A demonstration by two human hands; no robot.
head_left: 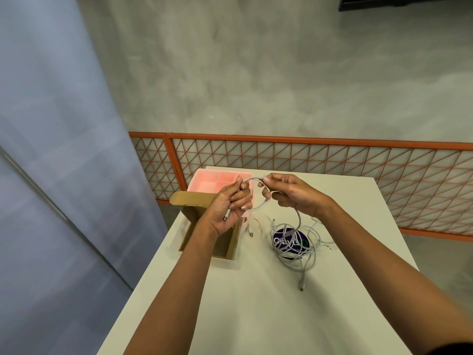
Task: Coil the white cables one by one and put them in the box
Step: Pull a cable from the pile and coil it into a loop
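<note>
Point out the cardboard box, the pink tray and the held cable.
cardboard box [190, 201]: head view, raised flap.
pink tray [220, 172]: head view, far rim.
held cable [299, 217]: head view, hanging strand.

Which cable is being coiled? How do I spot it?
Look at the white table. Above it, the left hand and right hand hold one cable in a loop. Only this one is lifted; the other cables lie tangled on the table.
</note>
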